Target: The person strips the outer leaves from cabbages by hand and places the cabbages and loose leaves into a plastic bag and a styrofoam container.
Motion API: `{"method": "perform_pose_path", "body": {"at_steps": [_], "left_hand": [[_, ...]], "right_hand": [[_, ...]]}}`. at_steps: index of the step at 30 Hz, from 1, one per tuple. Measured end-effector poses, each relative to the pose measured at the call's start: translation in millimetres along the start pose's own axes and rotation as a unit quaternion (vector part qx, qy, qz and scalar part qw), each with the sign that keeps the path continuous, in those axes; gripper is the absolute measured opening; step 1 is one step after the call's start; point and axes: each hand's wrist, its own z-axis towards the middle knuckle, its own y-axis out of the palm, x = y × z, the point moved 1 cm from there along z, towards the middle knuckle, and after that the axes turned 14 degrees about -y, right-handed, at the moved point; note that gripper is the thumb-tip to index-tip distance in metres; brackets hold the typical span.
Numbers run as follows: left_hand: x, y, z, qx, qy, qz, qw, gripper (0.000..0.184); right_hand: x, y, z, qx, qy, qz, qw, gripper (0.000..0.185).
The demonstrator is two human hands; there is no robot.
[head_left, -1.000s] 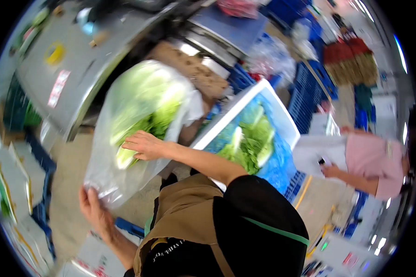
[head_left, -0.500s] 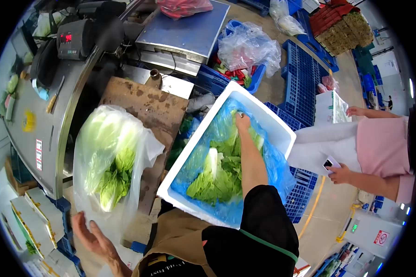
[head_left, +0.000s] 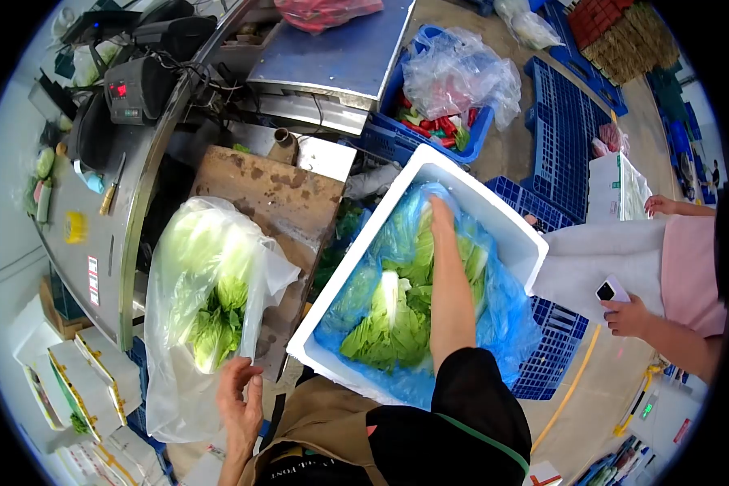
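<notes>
Plastic bag, filmy, by half-open, empty left fingers; right fingers at ruffled greens, grip hidden.

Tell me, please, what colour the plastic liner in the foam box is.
The liner is blue, clearest in the head view.

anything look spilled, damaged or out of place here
The brown board under the bagged leafy greens looks odd: dark blotches mark it, perhaps damp or stains. Crumpled clear plastic partly covers the blue crate. I see no clear spill.
</notes>
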Motion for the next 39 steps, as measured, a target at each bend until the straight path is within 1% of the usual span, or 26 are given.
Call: {"method": "perform_pose_path", "body": {"at_steps": [2, 3, 5, 7, 8, 11, 12, 14, 15, 16, 19, 21, 22, 24, 25, 28, 29, 31, 32, 33, 34, 35, 36, 37, 38, 39], "left_hand": [[1, 5, 6, -0.019, 0.011, 0.008, 1.0, 0.027], [3, 10, 10, -0.031, 0.021, 0.016, 0.999, 0.026], [10, 24, 19, -0.053, 0.062, 0.03, 0.996, 0.022], [27, 41, 28, -0.111, 0.098, 0.046, 0.988, 0.021], [31, 51, 35, -0.133, 0.145, 0.066, 0.978, 0.021], [44, 88, 52, -0.196, 0.251, 0.108, 0.942, 0.026], [42, 102, 61, -0.221, 0.285, 0.097, 0.928, 0.028], [61, 125, 66, -0.278, 0.288, 0.083, 0.913, 0.031], [59, 142, 76, -0.289, 0.315, 0.088, 0.9, 0.033], [75, 151, 76, -0.311, 0.319, 0.098, 0.89, 0.036], [91, 183, 76, -0.407, 0.313, 0.106, 0.851, 0.056], [96, 196, 62, -0.486, 0.247, 0.082, 0.835, 0.064], [97, 198, 57, -0.52, 0.213, 0.07, 0.824, 0.068], [92, 198, 54, -0.647, 0.061, -0.049, 0.758, 0.07], [87, 193, 55, -0.696, -0.015, -0.112, 0.709, 0.071], [74, 162, 63, -0.665, -0.095, -0.169, 0.722, 0.067], [62, 159, 69, -0.613, -0.066, -0.175, 0.768, 0.061], [44, 140, 74, -0.534, -0.03, -0.174, 0.827, 0.062], [29, 139, 79, -0.476, 0.033, -0.162, 0.864, 0.064], [39, 104, 64, -0.458, 0.053, -0.142, 0.876, 0.064], [21, 98, 74, -0.417, 0.146, -0.138, 0.887, 0.068], [22, 61, 65, -0.32, 0.208, -0.039, 0.923, 0.072], [12, 40, 56, -0.265, 0.129, 0.074, 0.953, 0.074], [24, -9, 26, -0.221, 0.075, 0.17, 0.957, 0.077], [9, -37, 10, -0.069, 0.168, 0.247, 0.952, 0.083], [-15, -67, -3, 0.125, 0.244, 0.225, 0.935, 0.088]], "right_hand": [[-12, -26, -31, 0.07, 0.064, 0.198, 0.976, 0.063], [-20, -39, -49, 0.101, 0.055, 0.236, 0.965, 0.066], [-39, -63, -91, 0.162, 0.034, 0.306, 0.937, 0.073], [-50, -88, -137, 0.171, -0.037, 0.343, 0.923, 0.079], [-57, -102, -155, 0.175, -0.075, 0.361, 0.913, 0.082], [-87, -149, -205, 0.176, -0.115, 0.417, 0.884, 0.084], [-93, -163, -218, 0.153, -0.114, 0.447, 0.874, 0.084], [-106, -190, -229, 0.103, -0.116, 0.512, 0.845, 0.084], [-111, -196, -231, 0.046, -0.149, 0.506, 0.848, 0.08], [-124, -194, -237, 0.016, -0.157, 0.535, 0.83, 0.079], [-164, -174, -252, -0.063, -0.173, 0.615, 0.767, 0.077], [-175, -160, -253, -0.105, -0.164, 0.664, 0.722, 0.077], [-181, -151, -252, -0.12, -0.157, 0.667, 0.719, 0.077], [-197, -131, -252, -0.157, -0.141, 0.675, 0.707, 0.077], [-232, -114, -266, -0.096, -0.104, 0.636, 0.758, 0.064], [-279, -112, -291, -0.131, 0.092, 0.416, 0.895, 0.05], [-296, -102, -301, -0.136, 0.154, 0.405, 0.891, 0.044], [-307, -82, -322, -0.193, 0.172, 0.381, 0.887, 0.045], [-284, -76, -320, -0.233, 0.178, 0.361, 0.885, 0.053], [-276, -55, -327, -0.283, 0.184, 0.36, 0.87, 0.055], [-269, -34, -336, -0.327, 0.19, 0.355, 0.855, 0.057], [-263, -17, -343, -0.366, 0.196, 0.347, 0.841, 0.059], [-261, -4, -345, -0.401, 0.199, 0.338, 0.828, 0.061], [-262, 10, -347, -0.43, 0.201, 0.33, 0.816, 0.063], [-265, 27, -350, -0.453, 0.2, 0.322, 0.807, 0.065], [-275, 52, -351, -0.522, 0.137, 0.26, 0.8, 0.073]]}}
